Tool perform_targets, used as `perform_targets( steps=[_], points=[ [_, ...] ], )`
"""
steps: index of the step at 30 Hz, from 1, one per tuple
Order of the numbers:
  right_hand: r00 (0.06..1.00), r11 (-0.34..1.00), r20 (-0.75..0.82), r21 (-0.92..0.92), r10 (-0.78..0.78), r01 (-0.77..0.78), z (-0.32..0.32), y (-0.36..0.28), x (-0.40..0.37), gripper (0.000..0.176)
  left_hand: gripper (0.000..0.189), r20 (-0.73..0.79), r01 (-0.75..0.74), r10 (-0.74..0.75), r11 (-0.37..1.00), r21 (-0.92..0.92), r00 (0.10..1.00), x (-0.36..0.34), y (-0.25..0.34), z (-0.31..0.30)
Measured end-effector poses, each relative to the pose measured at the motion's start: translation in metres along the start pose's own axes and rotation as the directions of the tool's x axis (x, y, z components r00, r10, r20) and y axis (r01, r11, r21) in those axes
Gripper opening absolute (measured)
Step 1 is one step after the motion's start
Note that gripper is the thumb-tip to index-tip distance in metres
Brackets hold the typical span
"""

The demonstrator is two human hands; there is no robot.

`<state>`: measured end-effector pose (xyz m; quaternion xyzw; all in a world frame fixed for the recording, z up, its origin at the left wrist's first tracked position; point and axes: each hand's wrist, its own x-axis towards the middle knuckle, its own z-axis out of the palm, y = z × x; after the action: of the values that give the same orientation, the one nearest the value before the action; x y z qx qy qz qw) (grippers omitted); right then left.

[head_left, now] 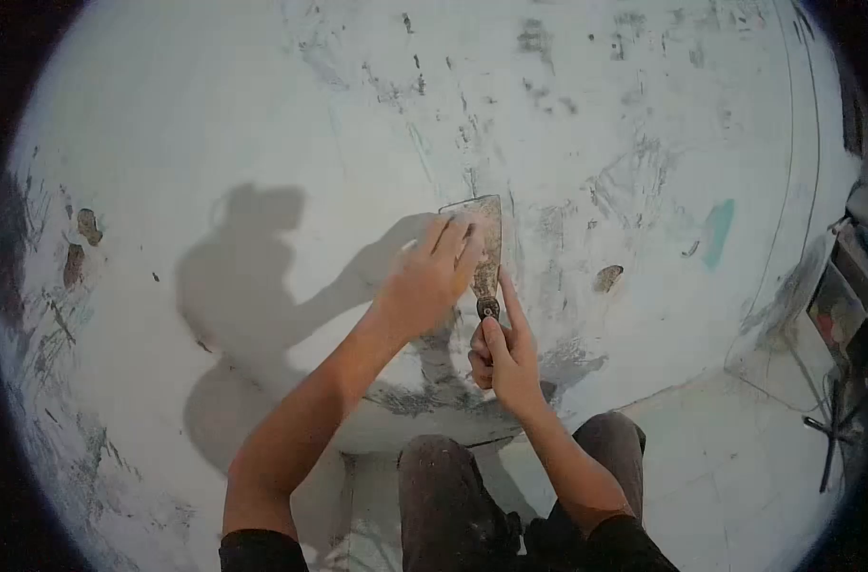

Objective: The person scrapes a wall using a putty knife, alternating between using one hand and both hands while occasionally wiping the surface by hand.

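A putty knife (489, 253) with a worn, stained metal blade that widens toward its top edge lies against the white wall (567, 143). My right hand (512, 357) is closed around its dark handle, with the index finger stretched up along the blade's right side. Over the left part of the blade lies my left hand (429, 276), slightly blurred, its fingers extended and pointing up. Those fingers cover much of the metal. Grey and dark smears mark the wall around the blade.
Brown chipped spots (609, 278) and a teal patch (718, 234) mark the wall on the right. My shadow (239, 267) falls across its left side. Below are my knees (448, 486) and a pale floor (710, 458). Clutter with a dark crossed object (831, 434) stands at far right.
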<state>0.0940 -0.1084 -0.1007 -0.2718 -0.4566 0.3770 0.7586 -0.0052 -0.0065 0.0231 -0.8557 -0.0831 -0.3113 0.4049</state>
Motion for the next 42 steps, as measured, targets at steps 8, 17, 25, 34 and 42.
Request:
perform_targets(
  steps=[8,17,25,34,42],
  points=[
    [0.999,0.998,-0.031,-0.066,-0.027,0.025,-0.003,-0.007,0.005,0.062,0.051,0.006,0.022,-0.021,0.998,-0.052,1.000,0.014,0.008,-0.005],
    [1.000,0.999,-0.019,-0.042,-0.007,0.007,-0.008,0.003,0.004,0.064,0.059,0.042,0.053,-0.051,0.997,-0.054,0.998,0.006,0.016,0.006],
    [0.999,0.998,-0.046,-0.061,0.021,-0.024,-0.007,-0.008,0.014,0.062,0.058,-0.031,0.072,-0.073,0.997,-0.024,0.997,0.009,0.013,0.017],
    [0.980,0.976,-0.023,0.088,-0.197,0.199,0.049,-0.054,0.077,0.062,0.055,-0.166,0.194,-0.207,0.977,-0.089,0.964,0.058,-0.025,-0.018],
    [0.999,0.997,0.030,0.069,0.041,-0.043,-0.009,-0.038,0.004,0.070,0.056,-0.050,0.049,-0.053,0.995,-0.090,0.997,0.014,-0.003,-0.002]
  ],
)
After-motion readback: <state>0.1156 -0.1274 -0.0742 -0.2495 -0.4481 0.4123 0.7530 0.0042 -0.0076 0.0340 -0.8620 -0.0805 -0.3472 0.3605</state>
